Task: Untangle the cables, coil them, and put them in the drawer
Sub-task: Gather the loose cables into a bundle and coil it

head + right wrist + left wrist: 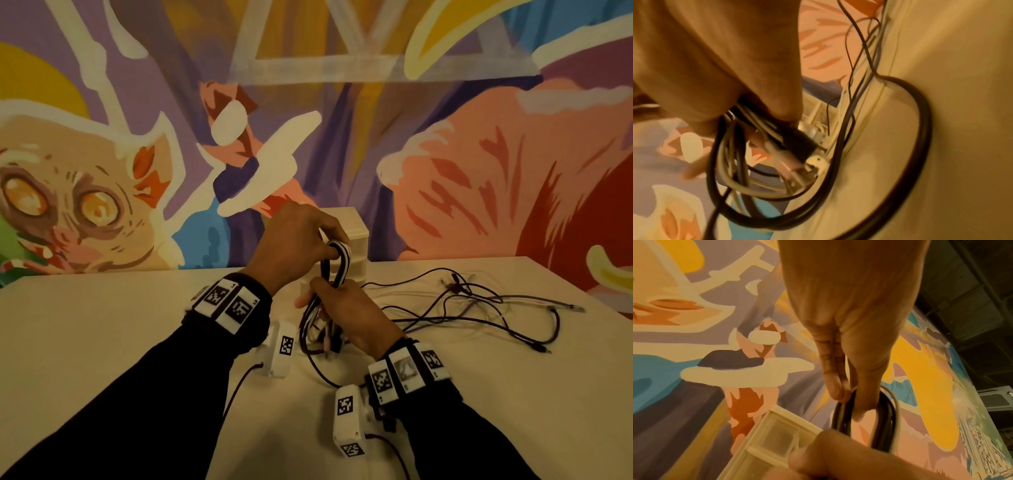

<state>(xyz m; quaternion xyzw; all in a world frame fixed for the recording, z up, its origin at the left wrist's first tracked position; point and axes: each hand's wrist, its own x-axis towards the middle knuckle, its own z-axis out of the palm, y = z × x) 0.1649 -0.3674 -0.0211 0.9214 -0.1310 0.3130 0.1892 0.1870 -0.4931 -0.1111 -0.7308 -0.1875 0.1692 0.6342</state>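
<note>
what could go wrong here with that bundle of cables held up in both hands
The coil is held up between the left hand and right hand, but strands still trail to the loose cables on the table; pulling could tighten the tangle or drag it along. The drawer unit stands right behind the hands, so a tug might knock it. Plug ends dangle inside the loops and may snag.

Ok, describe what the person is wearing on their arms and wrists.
Both arms are in long black sleeves. Each wrist carries a black band set with white blocks printed with square black-and-white markers, on the left wrist and the right wrist. A white camera housing with the same markers hangs under each wrist, with a thin dark cable trailing back. The left hand and right hand are bare.
</note>
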